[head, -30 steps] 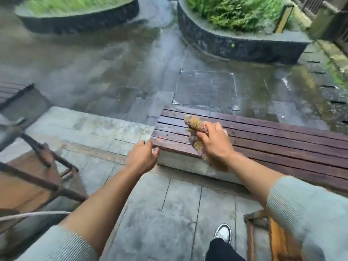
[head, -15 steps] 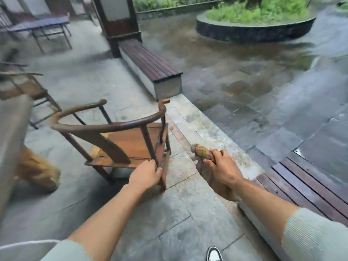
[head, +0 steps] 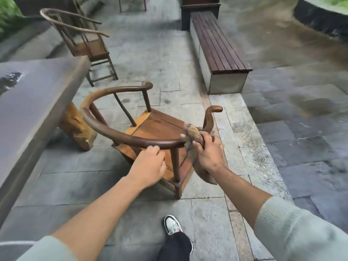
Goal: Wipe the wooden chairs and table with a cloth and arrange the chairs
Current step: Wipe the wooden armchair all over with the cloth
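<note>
A low wooden armchair (head: 154,129) with a curved horseshoe rail stands on the stone floor just in front of me. My left hand (head: 148,164) reaches the rail from below, fingers curled at its underside. My right hand (head: 209,155) grips a brownish woven cloth (head: 194,134) and holds it against the rail's right bend, with the rest of the cloth hanging below my wrist. A second wooden armchair (head: 84,44) stands further back on the left. The long table (head: 37,95) runs along the left edge, on a chunky wooden base (head: 77,127).
A dark slatted bench (head: 216,42) runs along the right of the paved strip, with wet paving and a step beyond it. My shoe (head: 172,224) is on the floor behind the near chair. A planter wall (head: 320,14) is at the top right.
My view has swung left from the bench to the chair. Both hands have come up to the near chair's rail, the right one bringing the cloth onto it.
</note>
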A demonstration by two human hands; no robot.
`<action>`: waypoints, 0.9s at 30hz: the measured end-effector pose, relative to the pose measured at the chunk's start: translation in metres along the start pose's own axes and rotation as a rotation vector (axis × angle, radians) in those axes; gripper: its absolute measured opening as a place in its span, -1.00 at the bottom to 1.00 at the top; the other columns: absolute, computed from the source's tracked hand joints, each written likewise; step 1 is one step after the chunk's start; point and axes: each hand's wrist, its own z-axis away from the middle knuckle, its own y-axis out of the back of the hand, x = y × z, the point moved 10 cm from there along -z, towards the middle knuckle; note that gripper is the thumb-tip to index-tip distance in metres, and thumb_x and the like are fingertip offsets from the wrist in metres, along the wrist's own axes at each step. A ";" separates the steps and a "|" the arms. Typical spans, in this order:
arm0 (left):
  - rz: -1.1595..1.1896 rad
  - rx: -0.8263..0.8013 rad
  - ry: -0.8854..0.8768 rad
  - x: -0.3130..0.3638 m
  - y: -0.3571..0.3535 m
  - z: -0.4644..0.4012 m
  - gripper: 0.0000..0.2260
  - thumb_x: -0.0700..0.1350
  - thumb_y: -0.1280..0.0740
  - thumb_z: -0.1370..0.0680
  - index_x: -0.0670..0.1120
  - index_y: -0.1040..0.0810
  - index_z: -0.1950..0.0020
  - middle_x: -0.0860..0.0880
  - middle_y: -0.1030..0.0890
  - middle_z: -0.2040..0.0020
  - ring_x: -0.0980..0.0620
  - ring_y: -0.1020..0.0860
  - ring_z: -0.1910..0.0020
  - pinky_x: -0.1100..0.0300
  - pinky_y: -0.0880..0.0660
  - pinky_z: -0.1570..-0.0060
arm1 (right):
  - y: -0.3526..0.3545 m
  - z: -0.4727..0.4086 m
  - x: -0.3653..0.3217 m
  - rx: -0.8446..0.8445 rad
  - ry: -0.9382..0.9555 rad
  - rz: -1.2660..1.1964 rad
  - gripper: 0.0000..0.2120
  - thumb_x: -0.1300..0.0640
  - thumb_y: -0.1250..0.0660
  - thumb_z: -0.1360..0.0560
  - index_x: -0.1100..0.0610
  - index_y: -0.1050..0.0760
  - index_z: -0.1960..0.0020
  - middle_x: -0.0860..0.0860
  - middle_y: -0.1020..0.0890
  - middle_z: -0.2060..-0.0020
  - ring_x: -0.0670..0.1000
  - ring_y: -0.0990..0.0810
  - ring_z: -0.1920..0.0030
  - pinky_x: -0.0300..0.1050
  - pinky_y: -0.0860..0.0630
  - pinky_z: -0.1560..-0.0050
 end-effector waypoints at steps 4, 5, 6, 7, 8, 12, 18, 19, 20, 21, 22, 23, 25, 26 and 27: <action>-0.068 -0.026 -0.099 -0.003 -0.022 -0.096 -0.82 0.01 -0.22 -0.53 -0.07 -0.49 -0.02 -0.08 -0.49 0.02 -0.12 -0.46 0.01 -0.01 -0.37 0.14 | -0.039 -0.090 -0.002 -0.040 -0.093 0.023 -0.62 -0.15 -0.24 -0.65 -0.11 -0.40 -0.44 0.14 -0.34 -0.37 0.31 -0.33 -0.30 0.17 -0.31 -0.41; -0.014 -0.060 -0.059 -0.008 -0.034 -0.110 -0.79 0.03 -0.20 -0.55 -0.07 -0.48 -0.04 -0.08 -0.49 -0.01 -0.13 -0.46 -0.03 -0.02 -0.40 0.10 | -0.050 -0.101 0.006 -0.067 -0.151 0.054 -0.64 -0.16 -0.24 -0.64 -0.09 -0.42 -0.41 0.14 -0.33 -0.37 0.31 -0.32 -0.32 0.19 -0.32 -0.41; 0.051 -0.151 -0.033 -0.014 -0.052 -0.139 -0.76 0.06 -0.17 -0.57 -0.08 -0.47 -0.07 -0.10 -0.50 -0.04 -0.14 -0.46 -0.07 -0.03 -0.43 0.04 | -0.057 -0.125 0.017 -0.080 -0.216 0.092 -0.66 -0.16 -0.25 -0.63 -0.08 -0.45 -0.36 0.14 -0.32 -0.37 0.30 -0.32 -0.33 0.21 -0.34 -0.40; 0.099 -0.223 -0.015 -0.013 -0.064 -0.142 -0.72 0.09 -0.15 -0.60 -0.09 -0.47 -0.09 -0.12 -0.50 -0.07 -0.16 -0.47 -0.11 -0.05 -0.45 -0.02 | -0.059 -0.125 0.028 -0.093 -0.277 0.118 -0.68 -0.15 -0.27 -0.61 -0.07 -0.46 -0.31 0.14 -0.31 -0.36 0.29 -0.32 -0.32 0.22 -0.35 -0.39; 0.148 -0.310 -0.007 -0.014 -0.080 -0.162 -0.69 0.12 -0.13 -0.61 -0.10 -0.47 -0.10 -0.13 -0.51 -0.09 -0.16 -0.47 -0.15 -0.06 -0.46 -0.06 | -0.059 -0.145 0.038 -0.094 -0.326 0.158 -0.70 -0.14 -0.29 -0.59 -0.07 -0.47 -0.28 0.13 -0.31 -0.35 0.28 -0.32 -0.32 0.24 -0.36 -0.39; 0.182 -0.346 0.000 -0.029 -0.103 -0.220 -0.73 0.05 -0.12 -0.63 -0.08 -0.48 -0.12 -0.11 -0.54 -0.11 -0.15 -0.50 -0.17 -0.04 -0.47 -0.09 | -0.058 -0.208 0.063 -0.106 -0.454 0.168 -0.70 0.02 -0.36 -0.51 -0.13 -0.50 -0.24 0.10 -0.28 -0.33 0.26 -0.34 -0.26 0.21 -0.44 -0.31; 0.387 -0.481 0.092 -0.038 -0.155 -0.290 -0.77 0.05 -0.12 -0.64 -0.03 -0.48 -0.08 -0.04 -0.55 -0.07 -0.12 -0.55 -0.12 0.03 -0.47 -0.03 | -0.073 -0.318 0.080 -0.096 -0.396 0.220 -0.69 -0.14 -0.45 -0.50 -0.13 -0.49 -0.19 0.06 -0.34 -0.20 0.22 -0.42 -0.17 0.19 -0.53 -0.21; 0.426 -0.505 0.122 -0.036 -0.166 -0.302 -0.77 0.07 -0.12 -0.64 -0.02 -0.49 -0.08 -0.03 -0.55 -0.07 -0.11 -0.55 -0.12 0.04 -0.47 -0.02 | -0.079 -0.338 0.084 -0.103 -0.376 0.225 -0.69 -0.14 -0.46 -0.50 -0.13 -0.49 -0.19 0.05 -0.34 -0.21 0.21 -0.41 -0.19 0.17 -0.53 -0.21; 0.476 -0.516 0.162 -0.036 -0.173 -0.310 -0.77 0.09 -0.13 -0.64 -0.01 -0.49 -0.09 -0.02 -0.56 -0.08 -0.12 -0.56 -0.12 0.05 -0.47 -0.02 | -0.084 -0.352 0.083 -0.114 -0.358 0.226 -0.68 -0.13 -0.47 -0.50 -0.13 -0.49 -0.19 0.05 -0.34 -0.25 0.21 -0.40 -0.22 0.17 -0.52 -0.22; 0.536 -0.537 0.215 -0.031 -0.184 -0.324 -0.75 0.11 -0.14 -0.64 -0.01 -0.49 -0.11 -0.02 -0.57 -0.10 -0.12 -0.56 -0.12 0.05 -0.49 -0.04 | -0.092 -0.372 0.090 -0.125 -0.349 0.224 -0.68 -0.12 -0.48 -0.50 -0.12 -0.49 -0.19 0.07 -0.33 -0.31 0.22 -0.39 -0.26 0.18 -0.51 -0.26; 0.608 -0.560 0.264 -0.024 -0.195 -0.338 -0.72 0.13 -0.16 -0.63 -0.02 -0.49 -0.16 -0.04 -0.58 -0.13 -0.13 -0.56 -0.14 0.05 -0.49 -0.06 | -0.099 -0.391 0.099 -0.135 -0.358 0.218 -0.67 -0.10 -0.48 -0.50 -0.10 -0.48 -0.21 0.08 -0.31 -0.38 0.23 -0.37 -0.31 0.19 -0.49 -0.31; 0.679 -0.586 0.305 -0.012 -0.206 -0.353 -0.67 0.14 -0.18 -0.62 -0.04 -0.47 -0.24 -0.05 -0.58 -0.17 -0.14 -0.55 -0.17 0.07 -0.48 -0.07 | -0.104 -0.410 0.108 -0.130 -0.360 0.218 -0.65 -0.06 -0.48 -0.51 -0.09 -0.48 -0.23 0.09 -0.28 -0.43 0.24 -0.35 -0.35 0.20 -0.46 -0.36; 0.797 -0.663 0.400 0.018 -0.224 -0.377 -0.59 0.14 -0.24 -0.58 -0.09 -0.42 -0.31 -0.09 -0.56 -0.22 -0.15 -0.53 -0.22 0.10 -0.46 -0.10 | -0.109 -0.448 0.123 -0.106 -0.384 0.231 -0.61 0.02 -0.47 -0.50 -0.07 -0.46 -0.29 0.12 -0.27 -0.43 0.26 -0.31 -0.37 0.19 -0.41 -0.40; 0.833 -0.695 0.479 0.034 -0.236 -0.389 -0.59 0.12 -0.27 -0.55 -0.11 -0.39 -0.27 -0.11 -0.56 -0.20 -0.16 -0.54 -0.21 0.10 -0.47 -0.09 | -0.111 -0.469 0.135 -0.091 -0.418 0.243 -0.58 0.03 -0.47 -0.49 -0.07 -0.46 -0.31 0.13 -0.28 -0.42 0.25 -0.31 -0.37 0.19 -0.38 -0.41; 0.843 -0.708 0.578 0.043 -0.240 -0.390 -0.62 0.09 -0.30 -0.53 -0.11 -0.34 -0.20 -0.12 -0.57 -0.16 -0.18 -0.56 -0.18 0.09 -0.49 -0.05 | -0.109 -0.481 0.141 -0.066 -0.449 0.252 -0.57 0.02 -0.48 -0.48 -0.08 -0.46 -0.31 0.14 -0.29 -0.41 0.24 -0.30 -0.36 0.20 -0.36 -0.40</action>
